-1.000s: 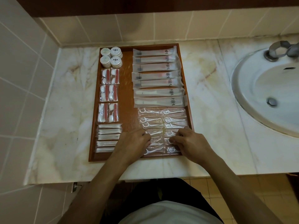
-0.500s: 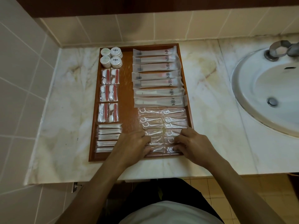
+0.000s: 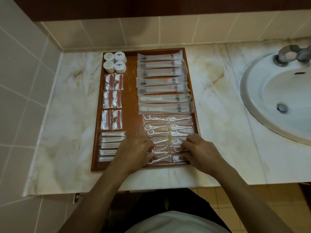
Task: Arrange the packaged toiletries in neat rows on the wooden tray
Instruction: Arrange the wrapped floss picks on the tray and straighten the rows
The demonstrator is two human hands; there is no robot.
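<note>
Your hands have slid a little nearer the tray's front edge since a second ago, onto the last floss-pick packets.

Your left hand (image 3: 134, 153) and right hand (image 3: 200, 151) rest on the floss-pick packets (image 3: 168, 132) at the near right of the wooden tray (image 3: 132, 105) on the desk (image 3: 217, 101); the fingers (image 3: 186, 145) curl lightly, tips pressing the film, though whether they pinch it you cannot tell. These packets look feather-light, thin and slippery, so they likely skate and overlap; nudge them by their sealed edges with flat fingertips rather than lifting.
</note>
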